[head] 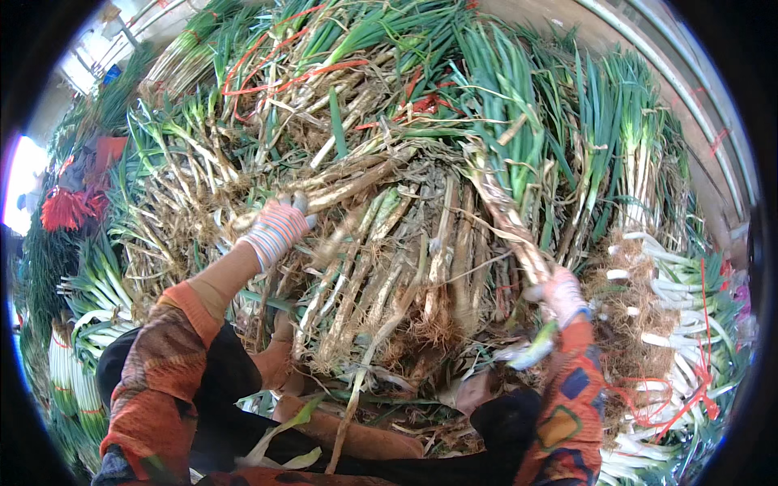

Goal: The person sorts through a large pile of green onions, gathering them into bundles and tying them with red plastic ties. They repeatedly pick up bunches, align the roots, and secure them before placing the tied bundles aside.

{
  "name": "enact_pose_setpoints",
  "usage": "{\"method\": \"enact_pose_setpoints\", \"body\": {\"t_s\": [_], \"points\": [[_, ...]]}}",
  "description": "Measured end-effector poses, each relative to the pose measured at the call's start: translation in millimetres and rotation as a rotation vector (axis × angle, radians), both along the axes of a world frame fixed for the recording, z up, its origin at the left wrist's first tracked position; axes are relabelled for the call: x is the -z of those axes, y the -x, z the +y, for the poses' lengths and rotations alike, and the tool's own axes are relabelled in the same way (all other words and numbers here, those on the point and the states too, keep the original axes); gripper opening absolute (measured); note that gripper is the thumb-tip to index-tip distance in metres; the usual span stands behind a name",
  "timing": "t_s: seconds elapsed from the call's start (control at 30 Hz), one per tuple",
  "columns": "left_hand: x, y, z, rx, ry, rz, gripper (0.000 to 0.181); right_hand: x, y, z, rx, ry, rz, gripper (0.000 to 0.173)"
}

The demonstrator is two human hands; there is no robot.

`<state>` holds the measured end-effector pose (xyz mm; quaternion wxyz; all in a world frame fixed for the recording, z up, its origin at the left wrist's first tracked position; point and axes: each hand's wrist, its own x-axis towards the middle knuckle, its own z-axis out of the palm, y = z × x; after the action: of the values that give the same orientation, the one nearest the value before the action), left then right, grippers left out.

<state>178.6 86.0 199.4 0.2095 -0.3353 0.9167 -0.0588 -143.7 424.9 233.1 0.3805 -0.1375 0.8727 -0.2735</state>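
Note:
Both hands wear gloves, the left one visibly striped. My left hand (281, 226) is at the root end of some soil-stained scallions (358, 179), its fingers curled around them. On the right, my right hand (558, 294) grips the lower end of a brownish scallion stalk (507, 206), whose dry leaves trail upward. Between the hands lies a heap of untrimmed scallions (364, 285) with dirty roots and withered outer leaves. A pale piece with a green tip (535, 347) shows just below my right hand, blurred; whether it is held is unclear.
Cleaned white scallions (674, 340) with red ties (705, 383) are piled at the right. Tied bundles (73, 376) stand at the lower left. Red strings (67, 209) hang at the far left. Green-topped scallions (498, 103) fill the back, before a wall with pipes (674, 61).

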Motion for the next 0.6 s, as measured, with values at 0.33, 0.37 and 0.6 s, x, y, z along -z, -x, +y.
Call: {"method": "enact_pose_setpoints", "body": {"t_s": [0.33,0.37,0.6], "points": [[31,-21,-3,0.108,-0.005,-0.019,0.051,28,3,21,-0.247,-0.296,0.272,0.083],[31,-19,-1,0.189,-0.018,-0.068,0.054,25,-14,15,-0.233,-0.222,0.319,0.08],[10,-16,4,0.237,-0.087,-0.187,0.062,14,-110,-108,-0.082,0.398,0.141,0.044]]}}
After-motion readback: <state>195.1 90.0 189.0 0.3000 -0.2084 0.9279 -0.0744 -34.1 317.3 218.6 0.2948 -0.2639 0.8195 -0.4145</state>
